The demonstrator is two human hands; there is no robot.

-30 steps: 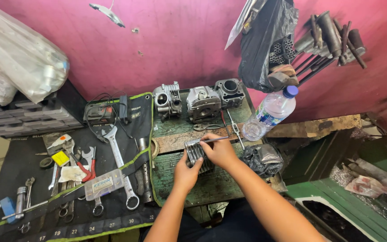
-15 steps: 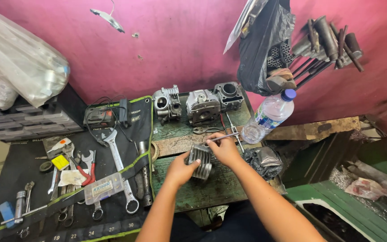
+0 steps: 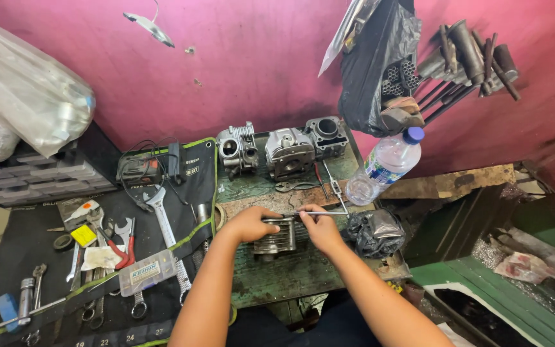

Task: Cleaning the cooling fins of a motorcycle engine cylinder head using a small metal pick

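My left hand (image 3: 250, 223) grips a finned metal engine cylinder (image 3: 276, 239) that rests on the green worn workbench (image 3: 290, 273). My right hand (image 3: 319, 227) pinches a thin metal rod tool (image 3: 319, 213), held level over the cylinder's top, its tip pointing right. Both hands meet over the cylinder at the middle of the bench.
Three engine parts (image 3: 284, 151) stand at the bench's back edge. A clear plastic bottle (image 3: 385, 166) leans at the right, a crumpled black bag (image 3: 374, 231) beside my right hand. A black tool mat (image 3: 97, 257) with wrenches, pliers and a small plastic box lies left.
The camera has tilted a little. My hands have stayed on the cylinder, shifting it slightly; the rod now lies level across its top.
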